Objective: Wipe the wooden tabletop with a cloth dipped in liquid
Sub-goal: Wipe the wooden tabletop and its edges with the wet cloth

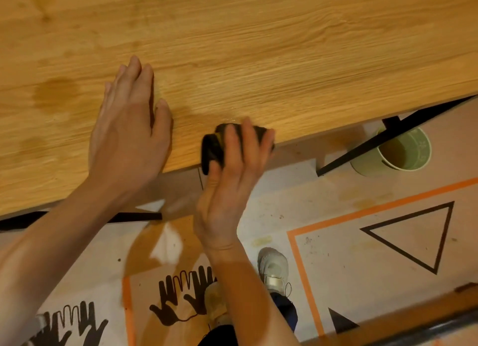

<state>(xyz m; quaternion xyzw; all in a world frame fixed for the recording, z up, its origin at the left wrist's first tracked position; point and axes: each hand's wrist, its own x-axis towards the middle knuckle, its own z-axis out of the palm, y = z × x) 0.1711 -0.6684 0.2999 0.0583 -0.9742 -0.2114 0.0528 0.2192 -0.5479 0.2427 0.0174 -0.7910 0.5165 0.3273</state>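
The wooden tabletop fills the upper part of the view, with darker wet patches at its left. My right hand grips a dark wadded cloth and holds it against the table's near edge. My left hand lies flat on the tabletop just left of the cloth, fingers straight and together. A pale green cup with brownish liquid stands on the floor under the table's right end.
A black metal table leg slants in front of the cup. The floor is covered with paper sheeting printed with orange lines, a triangle and hand shapes. My pale shoes stand below the table edge.
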